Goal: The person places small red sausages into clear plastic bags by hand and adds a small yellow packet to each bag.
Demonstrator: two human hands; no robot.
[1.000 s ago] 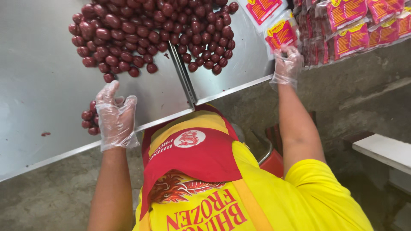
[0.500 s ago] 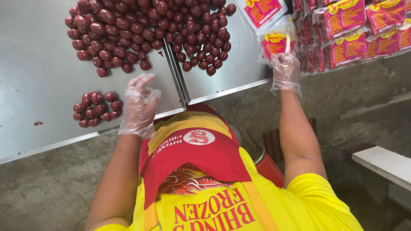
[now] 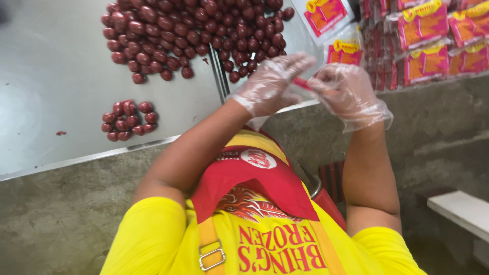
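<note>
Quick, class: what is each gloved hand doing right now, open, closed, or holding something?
Left hand: fingers closed on the small plastic packet.
Right hand: fingers closed on the same packet; both hands meet above the table edge.

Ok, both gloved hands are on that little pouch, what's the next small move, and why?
Probably pull open the clear pouch. The left hand and right hand both pinch it at the table edge, and a small separate heap of red balls lies nearby.
</note>
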